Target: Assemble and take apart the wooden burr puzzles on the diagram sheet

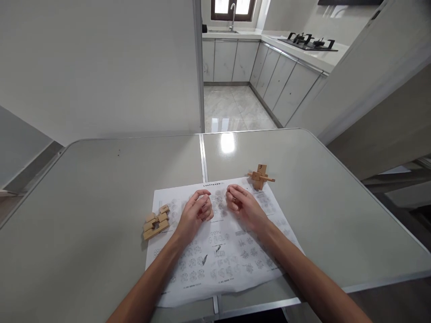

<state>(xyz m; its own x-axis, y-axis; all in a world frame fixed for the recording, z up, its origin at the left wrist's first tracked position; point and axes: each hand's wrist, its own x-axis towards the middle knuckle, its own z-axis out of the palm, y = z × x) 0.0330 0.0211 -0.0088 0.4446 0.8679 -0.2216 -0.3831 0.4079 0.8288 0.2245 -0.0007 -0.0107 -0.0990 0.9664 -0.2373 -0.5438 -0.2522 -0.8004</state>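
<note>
My left hand [198, 209] rests over a large printed sheet [215, 269], its fingers loosely curled and nothing visible in them. Across a small gap, my right hand [244, 204] is also curled above the same paper, thumb and fingers drawn together; no object shows in it. Left of my left hand, a group of notched wooden puzzle pieces [156, 223] lies at the sheet's left edge. Beyond my right hand, an interlocked wooden puzzle [259, 176] with a marked upright piece and crossing sticks stands by the far right corner of the paper.
The grey folding table [101, 179] has a metal seam [203, 157] down its middle. A white wall panel [101, 67] rises behind its left half. Past the far edge lies a kitchen with cabinets [286, 85], a gas stove [308, 42] and a sink faucet [233, 15].
</note>
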